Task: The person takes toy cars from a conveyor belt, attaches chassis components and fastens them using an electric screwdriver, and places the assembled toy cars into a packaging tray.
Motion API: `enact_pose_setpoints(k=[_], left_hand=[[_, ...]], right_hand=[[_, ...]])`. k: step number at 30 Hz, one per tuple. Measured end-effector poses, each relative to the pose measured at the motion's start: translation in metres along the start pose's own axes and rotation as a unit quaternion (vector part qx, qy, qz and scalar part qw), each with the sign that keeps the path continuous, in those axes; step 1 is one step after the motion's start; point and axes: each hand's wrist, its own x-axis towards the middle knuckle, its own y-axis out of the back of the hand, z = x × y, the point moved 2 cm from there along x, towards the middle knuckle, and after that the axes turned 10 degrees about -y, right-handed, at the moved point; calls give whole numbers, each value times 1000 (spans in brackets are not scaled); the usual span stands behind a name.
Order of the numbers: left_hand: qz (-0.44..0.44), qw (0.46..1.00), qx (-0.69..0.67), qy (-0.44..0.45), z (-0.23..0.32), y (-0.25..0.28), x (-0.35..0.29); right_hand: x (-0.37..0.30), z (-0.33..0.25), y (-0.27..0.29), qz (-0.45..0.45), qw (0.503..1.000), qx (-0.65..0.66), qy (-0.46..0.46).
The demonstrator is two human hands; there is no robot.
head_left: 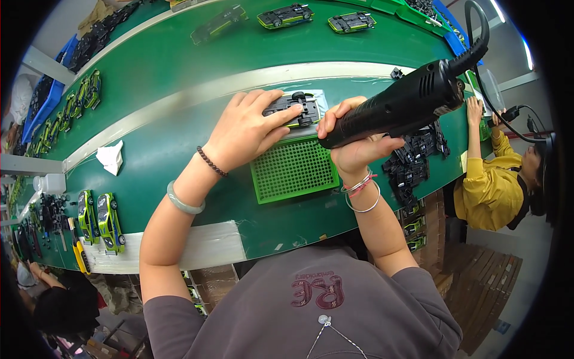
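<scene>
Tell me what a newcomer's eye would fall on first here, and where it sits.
The thick, black, corded handheld tool in the right hand, right of centre, dominates. Next comes the black-bottomed toy car lying wheels-up, partly under the left hand's fingers, just beyond the bright green perforated plastic basket near the centre.

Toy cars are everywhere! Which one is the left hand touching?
The wheels-up toy car just beyond the green basket. The left hand rests on it; the other cars lie apart from that hand.
</scene>
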Motion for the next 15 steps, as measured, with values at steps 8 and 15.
enact_pose_setpoints(k=[8,15], left_hand=[[-7,1000,3,1,2,0,1],[-40,997,-39,57,-9,31,-10]], right_hand=[[-3,3,-5,37,999,-11,8],[-1,-4,-7,-19,999,-34,-7]])
